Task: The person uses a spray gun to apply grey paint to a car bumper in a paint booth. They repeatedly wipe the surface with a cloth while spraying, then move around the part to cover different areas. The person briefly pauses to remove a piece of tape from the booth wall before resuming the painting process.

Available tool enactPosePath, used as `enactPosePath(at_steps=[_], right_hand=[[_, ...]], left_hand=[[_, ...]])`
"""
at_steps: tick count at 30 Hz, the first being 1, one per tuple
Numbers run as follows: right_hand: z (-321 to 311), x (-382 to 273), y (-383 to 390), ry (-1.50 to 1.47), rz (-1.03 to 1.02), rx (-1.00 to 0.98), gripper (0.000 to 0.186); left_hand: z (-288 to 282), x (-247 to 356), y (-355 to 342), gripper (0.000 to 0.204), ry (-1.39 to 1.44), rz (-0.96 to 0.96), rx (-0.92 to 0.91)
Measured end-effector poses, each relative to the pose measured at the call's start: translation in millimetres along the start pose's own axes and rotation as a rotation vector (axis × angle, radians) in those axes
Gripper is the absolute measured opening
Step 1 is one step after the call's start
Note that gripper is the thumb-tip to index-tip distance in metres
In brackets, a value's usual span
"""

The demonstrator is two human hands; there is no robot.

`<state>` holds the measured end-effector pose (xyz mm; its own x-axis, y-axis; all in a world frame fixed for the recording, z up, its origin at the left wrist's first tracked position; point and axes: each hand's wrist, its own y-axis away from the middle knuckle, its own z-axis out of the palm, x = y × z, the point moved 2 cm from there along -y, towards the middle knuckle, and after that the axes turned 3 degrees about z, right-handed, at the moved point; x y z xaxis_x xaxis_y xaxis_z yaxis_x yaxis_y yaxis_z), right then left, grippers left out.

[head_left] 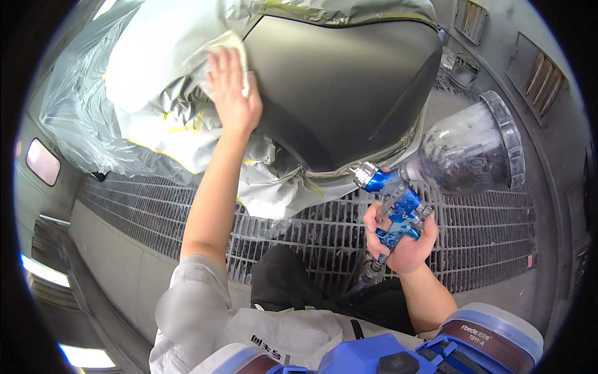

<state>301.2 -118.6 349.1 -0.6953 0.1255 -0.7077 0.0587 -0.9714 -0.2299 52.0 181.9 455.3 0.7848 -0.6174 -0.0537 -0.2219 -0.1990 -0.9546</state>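
Observation:
My left hand (235,100), fingers stretched out, lies flat on a pale folded cloth (208,51) at the upper left edge of a dark satin panel (349,87). White paper, clear plastic sheeting (75,118) and yellow tape wrap the surroundings of that panel. In my right hand (408,249), at the right of the picture, is a blue spray gun (389,202) with silver fittings, its fingers curled round the handle. A large, smudged translucent cup (464,149) is attached to the gun, lying tilted toward the right, and a hose connection runs down from the handle.
A metal floor grate (479,243) runs beneath me and the wrapped body. A metal pot (464,70) stands at the upper right. Booth walls (53,187) with vents and a small window curve round both sides. A blue respirator (374,355) fills the bottom edge near my chest.

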Motion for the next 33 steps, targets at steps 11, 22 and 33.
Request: enactPosePath(at_steps=[11,22,33], right_hand=[[-6,4,2,0.038,0.027,0.083,0.097],[-12,4,9,0.07,0.029,0.187,0.099],[-11,7,4,0.026,-0.025,0.167,0.098]], left_hand=[[32,92,75,0.087,0.033,0.613,-0.939],[49,27,-21,0.074,-0.117,0.307,-0.179],[60,71,41,0.065,-0.021,0.532,-0.729]])
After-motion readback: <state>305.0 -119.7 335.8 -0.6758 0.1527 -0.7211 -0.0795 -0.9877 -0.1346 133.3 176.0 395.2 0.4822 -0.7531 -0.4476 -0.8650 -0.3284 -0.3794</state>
